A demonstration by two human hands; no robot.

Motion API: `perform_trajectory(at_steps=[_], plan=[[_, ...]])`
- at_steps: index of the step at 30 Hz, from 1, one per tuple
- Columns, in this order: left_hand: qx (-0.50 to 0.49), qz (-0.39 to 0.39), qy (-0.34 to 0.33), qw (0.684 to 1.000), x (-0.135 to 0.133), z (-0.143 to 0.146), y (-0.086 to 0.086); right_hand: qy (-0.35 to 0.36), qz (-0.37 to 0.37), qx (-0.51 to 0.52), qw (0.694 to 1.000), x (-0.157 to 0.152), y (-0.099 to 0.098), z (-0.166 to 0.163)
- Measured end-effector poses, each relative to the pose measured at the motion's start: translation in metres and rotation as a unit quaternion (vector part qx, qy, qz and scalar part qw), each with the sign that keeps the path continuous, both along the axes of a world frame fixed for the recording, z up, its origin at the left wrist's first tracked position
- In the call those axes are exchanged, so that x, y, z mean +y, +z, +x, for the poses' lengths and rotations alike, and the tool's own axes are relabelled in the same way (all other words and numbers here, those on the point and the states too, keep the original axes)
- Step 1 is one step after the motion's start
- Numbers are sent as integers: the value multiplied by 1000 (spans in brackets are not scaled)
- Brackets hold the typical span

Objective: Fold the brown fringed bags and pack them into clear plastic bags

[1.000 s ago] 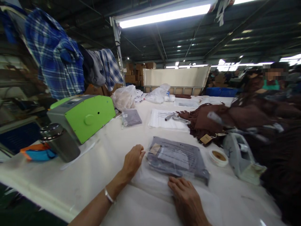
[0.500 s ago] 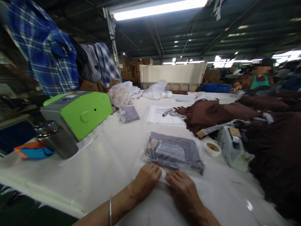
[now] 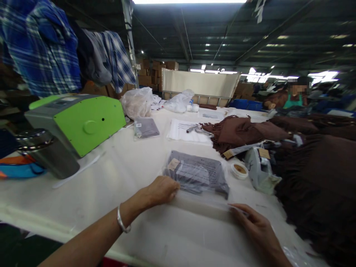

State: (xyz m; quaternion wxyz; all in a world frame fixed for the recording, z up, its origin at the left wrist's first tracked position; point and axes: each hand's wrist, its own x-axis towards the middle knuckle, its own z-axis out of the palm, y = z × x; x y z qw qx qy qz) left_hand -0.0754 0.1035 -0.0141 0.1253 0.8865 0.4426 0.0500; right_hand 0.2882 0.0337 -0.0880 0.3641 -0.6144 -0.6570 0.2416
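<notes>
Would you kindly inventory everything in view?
Bagged fabric: 1, grey, table centre
Smaller bagged pack: 1, grey, behind-left
Machine: 1, green-grey, left
Flask: 1, dark grey, before machine
Pouch: 1, orange-blue, left edge
Ring-shaped item: 1, white-tan, centre-right
Tape dispenser: 1, pale grey, right
Fringed fabric: pile, brown, right
Flat sheets: stack, white, mid-table
Metal tools: uncounted, grey, mid-table
Plastic bags: 2, translucent, table back
Plaid garments: 2, blue-white, hanging left
Cardboard boxes: several, brown, background
Table: 1, white, foreground
Person: 1, green apron, far right
Left hand: 1, silver bangle, at clear film
Right hand: 1, bare, at clear film
</notes>
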Motion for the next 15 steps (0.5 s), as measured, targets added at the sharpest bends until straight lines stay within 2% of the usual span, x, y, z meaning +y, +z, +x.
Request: perform_trajectory(at_steps=[3,7,11,15], plan=[[-29,-3,54,998,-2,-33,0,-33,-19,35,999,2,-1,-1],[-98,-12,141,985,-3,-65,-6,-83,4,8,996,10,-1,-6],[-154,13,221,963,3,-58,-16,-148,-4,-24,989,26,8,-16],[-120,58,327,936,17,-38,-25,-152,-22,-94,984,43,15,-27]])
